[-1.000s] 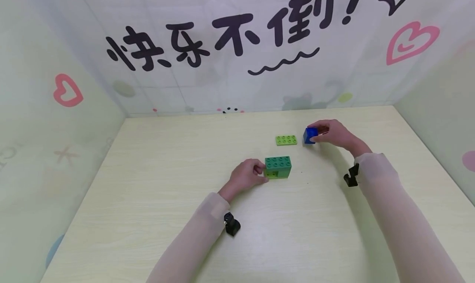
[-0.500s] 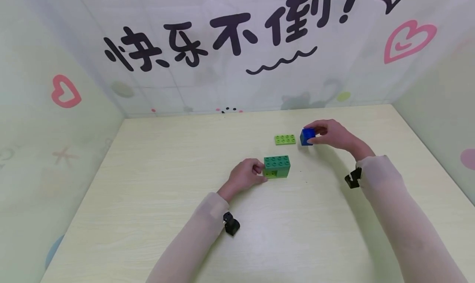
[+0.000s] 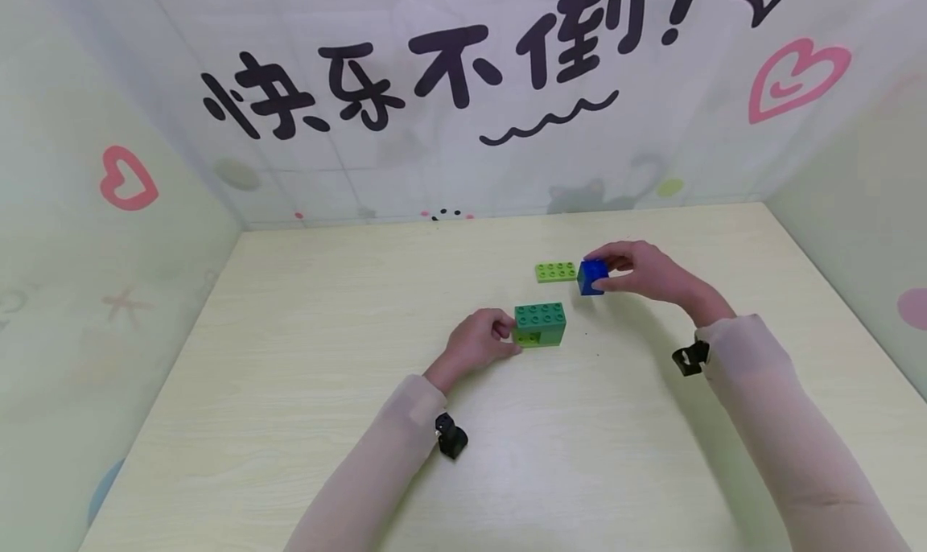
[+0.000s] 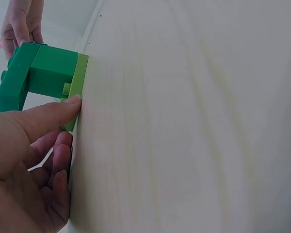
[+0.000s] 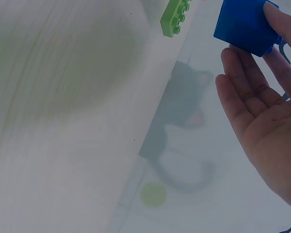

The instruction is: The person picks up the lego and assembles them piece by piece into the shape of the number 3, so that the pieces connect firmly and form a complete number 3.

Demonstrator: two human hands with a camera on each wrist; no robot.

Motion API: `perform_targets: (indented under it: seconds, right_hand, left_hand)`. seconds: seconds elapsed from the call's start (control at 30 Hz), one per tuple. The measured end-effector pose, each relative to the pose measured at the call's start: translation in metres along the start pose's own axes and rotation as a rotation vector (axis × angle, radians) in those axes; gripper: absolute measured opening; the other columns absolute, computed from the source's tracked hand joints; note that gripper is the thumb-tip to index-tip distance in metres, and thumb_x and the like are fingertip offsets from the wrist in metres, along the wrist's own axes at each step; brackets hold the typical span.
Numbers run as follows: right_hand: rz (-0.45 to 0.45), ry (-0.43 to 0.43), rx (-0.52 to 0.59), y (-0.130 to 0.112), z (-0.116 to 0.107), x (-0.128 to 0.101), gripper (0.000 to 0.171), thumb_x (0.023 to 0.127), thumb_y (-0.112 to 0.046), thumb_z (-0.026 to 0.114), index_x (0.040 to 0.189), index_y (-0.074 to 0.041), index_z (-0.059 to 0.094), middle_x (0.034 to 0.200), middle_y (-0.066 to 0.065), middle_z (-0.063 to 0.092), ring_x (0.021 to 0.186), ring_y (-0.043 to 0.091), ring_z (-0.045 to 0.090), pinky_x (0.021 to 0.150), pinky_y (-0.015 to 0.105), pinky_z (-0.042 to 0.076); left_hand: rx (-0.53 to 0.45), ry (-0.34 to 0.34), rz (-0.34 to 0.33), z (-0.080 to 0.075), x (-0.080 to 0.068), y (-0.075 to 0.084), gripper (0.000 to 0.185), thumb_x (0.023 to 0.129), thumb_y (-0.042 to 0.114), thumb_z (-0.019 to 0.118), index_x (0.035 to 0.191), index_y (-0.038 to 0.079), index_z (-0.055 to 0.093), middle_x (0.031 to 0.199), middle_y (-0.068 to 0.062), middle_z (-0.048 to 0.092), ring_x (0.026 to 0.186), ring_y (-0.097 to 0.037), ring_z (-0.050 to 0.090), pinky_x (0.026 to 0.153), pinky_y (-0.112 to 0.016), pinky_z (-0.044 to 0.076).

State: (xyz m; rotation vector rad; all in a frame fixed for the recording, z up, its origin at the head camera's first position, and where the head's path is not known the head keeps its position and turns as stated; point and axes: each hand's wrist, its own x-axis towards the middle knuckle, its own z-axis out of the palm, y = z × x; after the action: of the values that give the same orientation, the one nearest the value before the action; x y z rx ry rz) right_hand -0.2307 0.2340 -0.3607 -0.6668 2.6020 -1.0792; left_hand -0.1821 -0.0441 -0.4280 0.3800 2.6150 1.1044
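A small green brick stack [image 3: 540, 325] stands mid-table: a dark green brick on top, a light green plate beneath. My left hand [image 3: 479, 342] holds its left end, the thumb pressed against the light green plate [image 4: 75, 92]. My right hand [image 3: 637, 272] pinches a blue cube brick [image 3: 592, 277] in the air, just right of a flat light green plate [image 3: 557, 272] that lies on the table. In the right wrist view the blue brick [image 5: 246, 25] sits at my fingertips [image 5: 281, 22], with the light green plate [image 5: 175, 18] beyond it.
The pale wooden table [image 3: 290, 391] is enclosed by white walls with black lettering and pink hearts at the back and both sides. A black strap [image 3: 451, 437] sits at my left wrist and another black strap [image 3: 688, 357] at my right.
My right hand has lifted the blue brick and carried it a little left and nearer, towards the green stack. The left hand and the stack have stayed put.
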Motion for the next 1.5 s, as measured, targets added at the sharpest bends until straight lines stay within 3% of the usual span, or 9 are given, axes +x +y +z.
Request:
perform_targets:
  seconds: [1.5]
  right_hand:
    - [-0.115, -0.004, -0.023, -0.039, 0.022, -0.008, 0.044, 0.085, -0.02, 0.067, 0.123, -0.002, 0.055, 0.115, 0.012, 0.056, 0.101, 0.024, 0.053, 0.087, 0.043, 0.043]
  left_hand:
    - [-0.018, 0.004, 0.004, 0.001, 0.0, -0.002, 0.033, 0.075, 0.016, 0.076, 0.104, 0.006, 0.065, 0.084, 0.002, 0.056, 0.076, -0.013, 0.049, 0.067, -0.025, 0.039]
